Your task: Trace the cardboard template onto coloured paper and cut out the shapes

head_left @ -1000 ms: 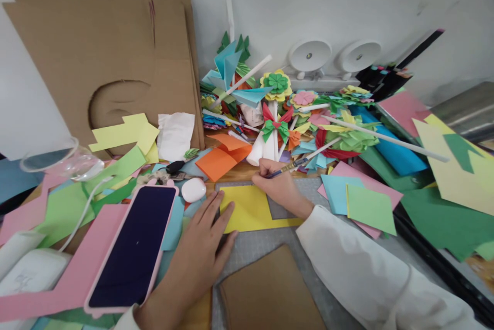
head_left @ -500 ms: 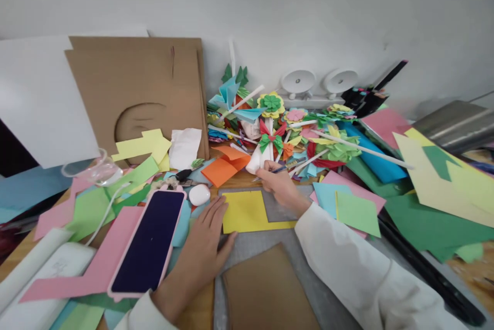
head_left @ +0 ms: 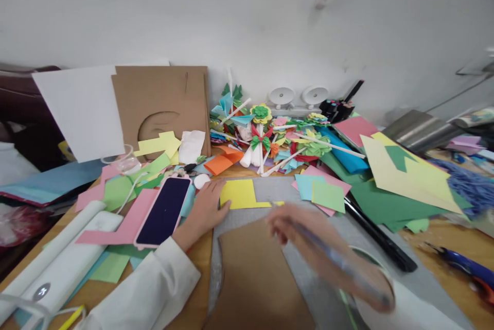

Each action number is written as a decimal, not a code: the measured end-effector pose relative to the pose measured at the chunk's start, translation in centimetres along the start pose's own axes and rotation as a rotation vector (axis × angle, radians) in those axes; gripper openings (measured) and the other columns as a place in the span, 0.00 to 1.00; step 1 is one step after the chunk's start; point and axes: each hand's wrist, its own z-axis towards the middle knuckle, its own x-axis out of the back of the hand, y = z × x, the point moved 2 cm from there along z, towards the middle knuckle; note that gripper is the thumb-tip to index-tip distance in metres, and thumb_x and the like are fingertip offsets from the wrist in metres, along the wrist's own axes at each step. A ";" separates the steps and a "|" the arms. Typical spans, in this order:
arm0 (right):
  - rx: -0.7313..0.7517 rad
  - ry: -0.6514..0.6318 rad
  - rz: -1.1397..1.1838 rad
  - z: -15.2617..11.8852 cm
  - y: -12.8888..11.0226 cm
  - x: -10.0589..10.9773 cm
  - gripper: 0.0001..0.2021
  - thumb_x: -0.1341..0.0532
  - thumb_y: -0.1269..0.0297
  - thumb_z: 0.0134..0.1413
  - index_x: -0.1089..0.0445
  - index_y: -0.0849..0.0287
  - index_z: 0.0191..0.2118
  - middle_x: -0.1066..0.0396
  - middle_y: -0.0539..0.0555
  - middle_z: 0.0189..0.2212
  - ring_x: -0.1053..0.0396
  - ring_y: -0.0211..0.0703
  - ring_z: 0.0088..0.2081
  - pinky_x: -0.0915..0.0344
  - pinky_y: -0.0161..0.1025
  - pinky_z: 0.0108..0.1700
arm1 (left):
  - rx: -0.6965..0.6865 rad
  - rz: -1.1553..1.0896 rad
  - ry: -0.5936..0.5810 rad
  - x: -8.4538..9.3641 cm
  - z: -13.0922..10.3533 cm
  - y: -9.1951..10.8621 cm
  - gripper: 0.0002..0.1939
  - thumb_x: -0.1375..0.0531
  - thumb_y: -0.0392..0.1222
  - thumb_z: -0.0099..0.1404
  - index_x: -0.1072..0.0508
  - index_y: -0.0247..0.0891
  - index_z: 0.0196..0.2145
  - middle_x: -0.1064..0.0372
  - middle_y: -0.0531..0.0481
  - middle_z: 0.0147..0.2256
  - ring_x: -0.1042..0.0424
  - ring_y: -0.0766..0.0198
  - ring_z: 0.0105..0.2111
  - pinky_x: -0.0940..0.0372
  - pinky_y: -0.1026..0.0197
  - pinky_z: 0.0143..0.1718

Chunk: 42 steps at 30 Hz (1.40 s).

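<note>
My left hand [head_left: 206, 209] lies flat with its fingers spread, its fingertips at the left edge of the yellow paper [head_left: 239, 194], which has an L shape. My right hand [head_left: 309, 240], smeared by motion, holds a pen [head_left: 328, 250] above the grey mat [head_left: 332, 227], just below the right end of the yellow paper. A piece of brown cardboard [head_left: 258, 273] lies on the mat between my forearms. Left of my left hand is a phone [head_left: 164, 211] in a pink case.
Paper flowers [head_left: 261, 114] and white sticks are heaped at the back, near orange paper [head_left: 223, 161]. Cardboard sheets [head_left: 162, 98] lean on the wall at the left. Coloured papers [head_left: 409, 173], a black bar [head_left: 380, 237] and blue-handled pliers [head_left: 459, 263] are at the right.
My right hand with the pen has moved from the paper's upper edge toward me and to the right. The camera view has shifted and shows more of the table. My left hand remains beside the paper.
</note>
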 end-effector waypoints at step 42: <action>-0.186 0.438 0.261 -9.3 2.5 -3.9 0.09 0.41 0.63 0.60 0.45 0.51 0.39 0.26 0.57 0.47 0.26 0.48 0.44 0.28 0.45 0.40 | 0.408 -1.181 0.271 3.6 -11.3 9.2 0.06 0.37 0.39 0.62 0.31 0.42 0.36 0.38 0.57 0.32 0.30 0.72 0.23 0.31 0.69 0.23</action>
